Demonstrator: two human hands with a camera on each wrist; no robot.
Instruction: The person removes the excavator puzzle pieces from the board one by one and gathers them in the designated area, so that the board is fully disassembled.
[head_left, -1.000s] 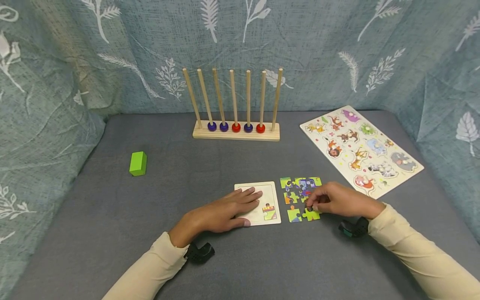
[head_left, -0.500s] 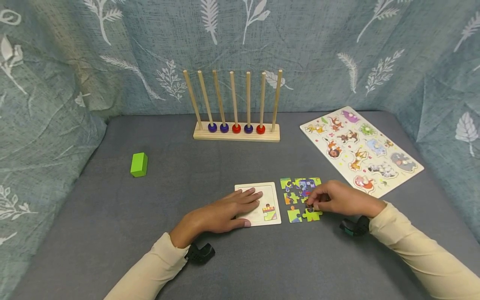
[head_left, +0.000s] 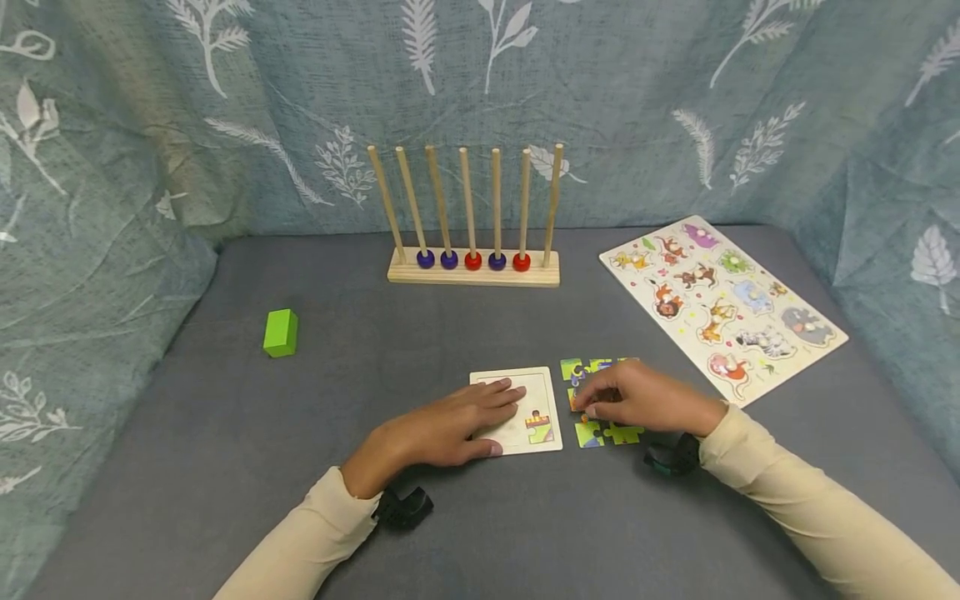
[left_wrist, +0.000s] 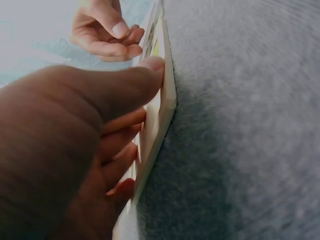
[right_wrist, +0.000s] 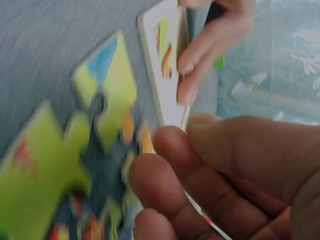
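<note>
My left hand (head_left: 453,423) rests on a small wooden puzzle tray (head_left: 534,385), fingers spread over its left part and thumb at its front edge. In the tray's lower right corner lies one green, yellow and red jigsaw piece (head_left: 539,428). Beside the tray, several loose jigsaw pieces (head_left: 588,434) lie on the cloth, partly hidden under my right hand (head_left: 648,398). That hand hovers over them, its fingers loosely bent. In the right wrist view, no piece shows between the thumb (right_wrist: 235,145) and the fingertips, and a green piece with a blue patch (right_wrist: 112,75) lies close by.
A wooden peg stand (head_left: 472,271) with blue and red beads stands at the back. To the right lies an animal puzzle board (head_left: 720,300), tilted toward the back. A green block (head_left: 281,333) sits on the left of the grey-covered table (head_left: 360,333).
My right hand has moved left, from the lower right loose piece to over the left-hand pieces near the tray. My left hand has stayed on the tray.
</note>
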